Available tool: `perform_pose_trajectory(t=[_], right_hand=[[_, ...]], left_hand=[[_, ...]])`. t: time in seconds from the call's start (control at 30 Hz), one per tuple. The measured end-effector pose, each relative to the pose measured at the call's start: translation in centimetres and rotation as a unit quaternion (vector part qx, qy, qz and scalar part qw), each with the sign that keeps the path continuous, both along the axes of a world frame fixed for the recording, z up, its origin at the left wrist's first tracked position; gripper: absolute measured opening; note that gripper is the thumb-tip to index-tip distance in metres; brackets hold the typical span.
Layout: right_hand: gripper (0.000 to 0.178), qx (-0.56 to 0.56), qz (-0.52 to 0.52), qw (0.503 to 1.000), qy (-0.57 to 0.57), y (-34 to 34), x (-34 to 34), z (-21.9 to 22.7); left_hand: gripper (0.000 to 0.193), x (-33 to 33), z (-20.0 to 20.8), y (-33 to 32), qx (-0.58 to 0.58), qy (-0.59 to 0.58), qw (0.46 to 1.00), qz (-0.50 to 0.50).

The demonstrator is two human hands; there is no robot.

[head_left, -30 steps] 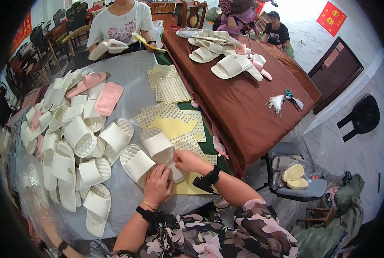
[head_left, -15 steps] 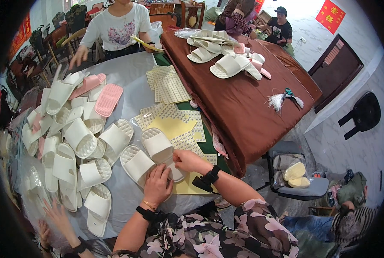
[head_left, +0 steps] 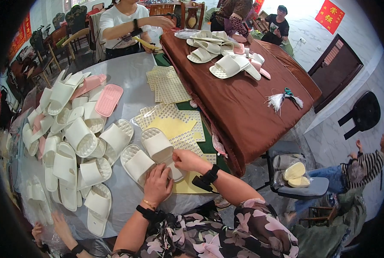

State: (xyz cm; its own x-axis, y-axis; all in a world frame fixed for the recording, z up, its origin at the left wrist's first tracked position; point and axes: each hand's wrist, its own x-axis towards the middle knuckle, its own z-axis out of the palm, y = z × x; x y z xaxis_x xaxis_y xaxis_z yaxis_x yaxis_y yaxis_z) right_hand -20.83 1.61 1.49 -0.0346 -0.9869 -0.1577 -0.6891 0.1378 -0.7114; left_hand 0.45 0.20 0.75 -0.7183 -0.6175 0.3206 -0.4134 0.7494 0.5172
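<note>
A pair of white slippers lies side by side before me: a left slipper [head_left: 137, 164] and a right slipper [head_left: 156, 142]. My left hand [head_left: 158, 185] grips the heel end of the left slipper, its fingertips reaching the right slipper's sole. My right hand [head_left: 189, 161] is closed in a pinch against the side of the right slipper's bare sole. Whatever its fingertips hold, if anything, is hidden. Sticker sheets [head_left: 185, 144] and yellow backing paper [head_left: 174, 127] lie beyond and beside the pair.
White and pink slippers [head_left: 81, 136] are heaped at left. Near that heap's front, a co-worker's hands [head_left: 63, 232] handle a bagged slipper [head_left: 38, 195]. More slippers [head_left: 228, 64] lie on a brown-covered table [head_left: 260, 103]. At right stands a chair [head_left: 310, 189] bearing bagged slippers.
My hands and the pair have stayed nearly still. The co-worker across the table has swung an arm rightward. Hands at lower left have shifted downward; the striped-shirted person at right has moved up.
</note>
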Motion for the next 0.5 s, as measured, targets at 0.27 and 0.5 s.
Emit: perform_pose_trajectory(t=[0.27, 0.5], right_hand=[[0.021, 0.011, 0.004, 1.0, 0.02, -0.08, 0.02, 0.05], [0.021, -0.006, -0.002, 1.0, 0.005, -0.02, 0.27, -0.1]], left_hand=[[0.044, 0.02, -0.2, -0.07, -0.005, 0.001, 1.0, -0.003], [0.043, 0.26, -0.02, 0.07, 0.004, -0.002, 1.0, 0.004]])
